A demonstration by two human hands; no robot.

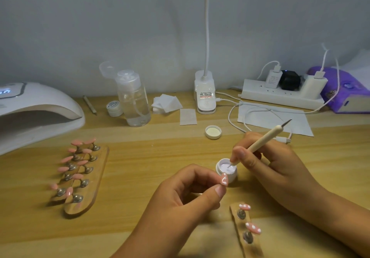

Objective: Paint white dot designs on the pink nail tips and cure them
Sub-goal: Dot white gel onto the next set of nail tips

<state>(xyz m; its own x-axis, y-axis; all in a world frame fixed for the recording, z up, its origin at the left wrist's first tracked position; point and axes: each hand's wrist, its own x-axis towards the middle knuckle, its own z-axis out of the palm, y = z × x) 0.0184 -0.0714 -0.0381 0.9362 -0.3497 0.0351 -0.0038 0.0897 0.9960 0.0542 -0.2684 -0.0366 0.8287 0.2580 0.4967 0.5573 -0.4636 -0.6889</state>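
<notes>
The left hand (180, 193) pinches 1 pink nail tip (224, 178) between thumb and forefinger, at the 6 o'clock edge of the open white gel pot (226, 170). The right hand (266, 165) grips a dotting tool (264, 140), its lower point dipped in the gel. The tip's white dots, likely uncured, could smear against the nearby thumb, and an overloaded point could drop a blob. The tip's long axis runs 12 to 6 o'clock. The tool slants 7 to 1 o'clock.

pump bottle (133, 101) | cotton pads (166, 102) | desk lamp (205, 95) | power strip (280, 97) | tissue pack (352, 93)
</notes>
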